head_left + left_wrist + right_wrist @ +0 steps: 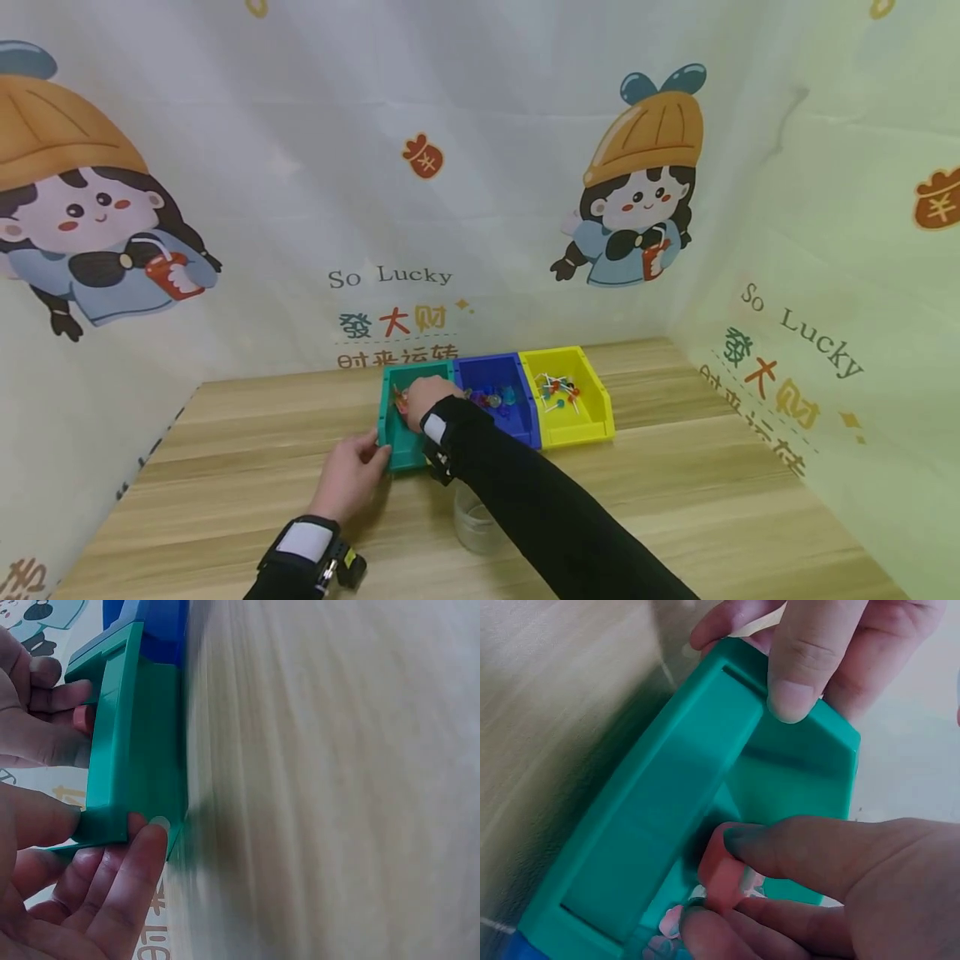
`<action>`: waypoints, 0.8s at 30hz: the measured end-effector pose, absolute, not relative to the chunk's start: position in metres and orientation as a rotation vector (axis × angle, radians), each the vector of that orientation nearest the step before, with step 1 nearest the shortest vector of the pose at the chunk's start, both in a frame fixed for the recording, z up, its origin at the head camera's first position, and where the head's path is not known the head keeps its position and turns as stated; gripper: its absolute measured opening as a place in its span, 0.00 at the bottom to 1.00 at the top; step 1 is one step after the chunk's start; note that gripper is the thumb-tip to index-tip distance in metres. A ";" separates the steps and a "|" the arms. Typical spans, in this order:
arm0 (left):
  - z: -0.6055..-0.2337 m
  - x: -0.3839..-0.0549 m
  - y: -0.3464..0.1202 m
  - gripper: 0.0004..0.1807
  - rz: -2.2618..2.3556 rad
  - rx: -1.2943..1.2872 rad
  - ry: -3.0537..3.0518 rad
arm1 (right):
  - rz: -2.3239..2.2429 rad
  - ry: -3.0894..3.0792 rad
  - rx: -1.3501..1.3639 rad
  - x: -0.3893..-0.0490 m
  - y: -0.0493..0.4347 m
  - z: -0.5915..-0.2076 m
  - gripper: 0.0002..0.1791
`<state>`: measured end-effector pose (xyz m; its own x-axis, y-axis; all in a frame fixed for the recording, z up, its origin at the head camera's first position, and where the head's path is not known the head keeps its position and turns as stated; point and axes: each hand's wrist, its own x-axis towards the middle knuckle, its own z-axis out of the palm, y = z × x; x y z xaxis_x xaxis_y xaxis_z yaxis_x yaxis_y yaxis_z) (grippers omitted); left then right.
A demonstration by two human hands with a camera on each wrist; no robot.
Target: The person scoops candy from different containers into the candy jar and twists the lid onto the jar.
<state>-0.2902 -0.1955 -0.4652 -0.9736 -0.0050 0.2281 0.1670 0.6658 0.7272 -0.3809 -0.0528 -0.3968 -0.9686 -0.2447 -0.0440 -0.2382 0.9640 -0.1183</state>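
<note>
- My right hand (432, 397) pinches a pinkish-red piece (721, 871) in the green bin (407, 455).
- My left hand (349, 475) grips its left wall.
- The clear container (472, 530) lies lower right of both.

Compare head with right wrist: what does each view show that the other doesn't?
Only head: the yellow bin with round-headed sticks, small coloured pieces in the blue bin, the clear jar partly behind the right sleeve, and the cartoon figures on the wall.

Only right wrist: a plain look at the right hand pinching a pink block between thumb and fingers; head doesn't show that grip clearly.

Both: the green bin, the left hand on its edge, part of the blue bin, and the wooden table.
</note>
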 end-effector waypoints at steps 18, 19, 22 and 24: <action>-0.464 -0.290 -0.192 0.22 -1.208 -0.104 -2.673 | -0.179 3.003 -0.258 -0.394 -0.059 -0.410 0.13; -0.463 -0.290 -0.192 0.22 -1.205 -0.101 -2.674 | -0.175 3.003 -0.269 -0.400 -0.059 -0.416 0.12; -0.462 -0.290 -0.194 0.22 -1.200 -0.097 -2.679 | -0.161 3.032 -0.315 -0.422 -0.063 -0.439 0.11; -0.461 -0.290 -0.196 0.22 -1.192 -0.101 -2.684 | -0.161 3.050 -0.345 -0.432 -0.065 -0.449 0.09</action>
